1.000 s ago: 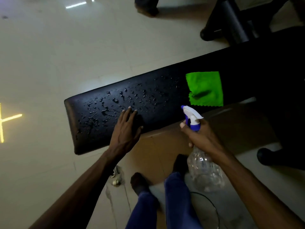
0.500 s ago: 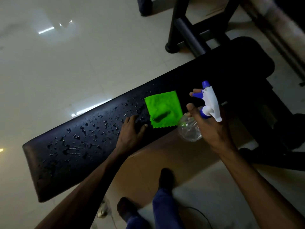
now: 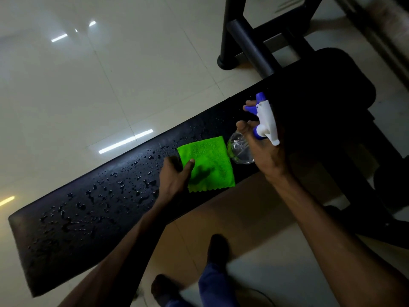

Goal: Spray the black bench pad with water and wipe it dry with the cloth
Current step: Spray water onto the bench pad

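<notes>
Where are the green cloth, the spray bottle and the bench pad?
green cloth (image 3: 210, 160), head view, middle of the fabric
spray bottle (image 3: 266, 120), head view, white trigger head
bench pad (image 3: 88, 209), head view, wet top surface

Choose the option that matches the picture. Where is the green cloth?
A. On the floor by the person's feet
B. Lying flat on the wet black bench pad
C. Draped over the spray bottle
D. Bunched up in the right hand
B: the green cloth lies spread flat on the bench pad, water drops beside it, the left hand at its edge.
</notes>
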A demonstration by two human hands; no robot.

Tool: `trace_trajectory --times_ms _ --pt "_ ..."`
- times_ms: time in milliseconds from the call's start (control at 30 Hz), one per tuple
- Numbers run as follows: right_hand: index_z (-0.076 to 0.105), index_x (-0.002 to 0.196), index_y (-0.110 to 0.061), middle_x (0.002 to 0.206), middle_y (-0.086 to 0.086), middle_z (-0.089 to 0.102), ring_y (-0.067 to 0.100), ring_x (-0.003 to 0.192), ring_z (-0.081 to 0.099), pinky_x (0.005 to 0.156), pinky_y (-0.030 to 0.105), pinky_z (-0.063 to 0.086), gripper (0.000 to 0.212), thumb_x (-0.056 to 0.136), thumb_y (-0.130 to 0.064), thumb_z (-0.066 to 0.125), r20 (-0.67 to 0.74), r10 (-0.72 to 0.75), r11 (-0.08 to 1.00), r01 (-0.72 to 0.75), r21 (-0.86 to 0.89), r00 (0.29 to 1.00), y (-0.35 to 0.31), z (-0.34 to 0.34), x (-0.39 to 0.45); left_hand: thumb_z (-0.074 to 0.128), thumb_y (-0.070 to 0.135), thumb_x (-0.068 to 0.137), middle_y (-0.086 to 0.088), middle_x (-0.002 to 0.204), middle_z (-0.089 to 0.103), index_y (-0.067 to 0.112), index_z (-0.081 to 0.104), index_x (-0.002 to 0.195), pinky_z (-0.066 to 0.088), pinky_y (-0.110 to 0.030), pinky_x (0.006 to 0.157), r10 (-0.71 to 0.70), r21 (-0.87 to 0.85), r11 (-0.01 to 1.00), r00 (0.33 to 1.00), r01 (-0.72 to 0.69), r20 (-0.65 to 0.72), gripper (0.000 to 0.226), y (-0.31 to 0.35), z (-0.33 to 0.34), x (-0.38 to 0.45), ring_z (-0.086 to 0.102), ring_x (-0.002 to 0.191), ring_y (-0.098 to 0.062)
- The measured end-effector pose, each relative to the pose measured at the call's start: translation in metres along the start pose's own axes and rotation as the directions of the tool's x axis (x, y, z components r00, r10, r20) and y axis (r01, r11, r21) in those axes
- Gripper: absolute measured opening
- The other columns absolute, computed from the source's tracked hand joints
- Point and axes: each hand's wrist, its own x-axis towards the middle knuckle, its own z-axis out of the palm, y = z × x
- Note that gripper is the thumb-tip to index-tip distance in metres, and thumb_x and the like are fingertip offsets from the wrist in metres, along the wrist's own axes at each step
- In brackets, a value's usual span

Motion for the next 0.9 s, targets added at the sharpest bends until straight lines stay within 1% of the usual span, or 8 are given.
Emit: trace_trajectory --times_ms 100,233,300,467,567,700,800,900 --pt "0.065 0.125 0.001 0.116 -0.007 0.069 -0.013 0.098 0.065 0.094 0.006 0.046 0.064 0.091 -0.053 0.072 -0.022 -0.030 1.000 0.030 -0.001 0.999 0.001 0.001 0.003 0.078 0.044 0.084 -0.012 0.104 0.067 0.009 0.053 0.112 0.058 -0.047 0.085 -0.080 -0.063 0.995 0.996 0.078 -0.029 0.051 0.005 0.005 0.000 0.067 0.098 -0.033" --pt "0.058 0.133 -0.007 0.116 0.000 0.069 0.003 0.103 0.068 0.099 0.021 0.054 0.078 0.086 -0.068 0.068 0.074 -0.017 0.999 0.014 0.041 0.997 0.009 -0.003 0.005 0.085 0.045 0.076 -0.015 0.100 0.075 0.002 0.068 0.108 0.052 -0.036 0.069 -0.135 -0.094 0.986 0.990 0.138 0.037 0.056 0.004 0.009 0.005 0.073 0.092 -0.030" --pt "0.054 0.136 -0.015 0.123 -0.002 0.066 0.009 0.110 0.066 0.099 0.017 0.050 0.074 0.085 -0.067 0.070 0.073 -0.027 0.999 0.025 0.022 0.997 0.014 -0.003 0.002 0.086 0.040 0.077 -0.021 0.095 0.076 0.001 0.074 0.099 0.056 -0.043 0.069 -0.124 -0.117 0.984 0.989 0.133 0.081 0.046 0.004 0.008 0.005 0.074 0.083 -0.030" --pt "0.052 0.135 -0.029 0.124 -0.032 0.055 -0.016 0.110 0.052 0.099 0.000 0.036 0.067 0.082 -0.061 0.080 -0.023 -0.061 0.996 0.060 -0.062 0.998 0.016 -0.008 -0.016 0.082 0.040 0.072 -0.039 0.103 0.066 -0.012 0.065 0.098 0.054 -0.069 0.085 -0.070 -0.282 0.954 0.992 0.098 0.109 0.061 -0.001 0.003 -0.001 0.071 0.089 -0.044" --pt "0.043 0.144 -0.024 0.139 -0.018 0.053 -0.005 0.129 0.051 0.110 0.016 0.041 0.083 0.077 -0.036 0.091 -0.052 0.101 0.994 -0.099 0.048 0.994 0.023 -0.010 -0.038 0.078 0.044 0.073 -0.028 0.099 0.071 -0.001 0.067 0.093 0.055 -0.067 0.083 -0.016 -0.329 0.943 0.995 0.047 0.095 0.051 -0.007 -0.005 -0.007 0.071 0.084 -0.033" --pt "0.054 0.125 -0.027 0.121 -0.001 0.063 0.015 0.113 0.064 0.094 0.031 0.057 0.056 0.082 -0.040 0.086 -0.163 0.412 0.911 -0.404 0.078 0.897 0.028 -0.002 -0.089 0.076 0.030 0.088 -0.019 0.108 0.073 0.007 0.067 0.106 0.058 -0.064 0.085 0.030 -0.442 0.896 0.989 0.037 0.144 0.031 -0.006 -0.020 -0.021 0.072 0.102 -0.041" --pt "0.066 0.120 -0.021 0.119 0.001 0.070 0.015 0.114 0.067 0.106 0.048 0.056 0.044 0.088 -0.047 0.078 0.100 0.625 0.766 -0.633 0.116 0.774 0.029 0.020 -0.114 0.072 0.023 0.093 -0.012 0.115 0.075 0.011 0.066 0.116 0.056 -0.061 0.095 0.058 -0.513 0.855 0.970 0.074 0.237 0.027 -0.008 -0.036 -0.030 0.072 0.108 -0.032" --pt "0.065 0.129 -0.019 0.130 0.002 0.068 0.021 0.129 0.063 0.117 0.046 0.048 0.069 0.079 -0.067 0.067 0.423 0.713 0.547 -0.821 0.163 0.559 0.021 0.045 -0.126 0.072 0.021 0.092 -0.013 0.123 0.072 0.008 0.065 0.124 0.053 -0.055 0.102 0.108 -0.566 0.816 0.930 0.119 0.351 0.036 -0.009 -0.056 -0.042 0.068 0.118 -0.033"
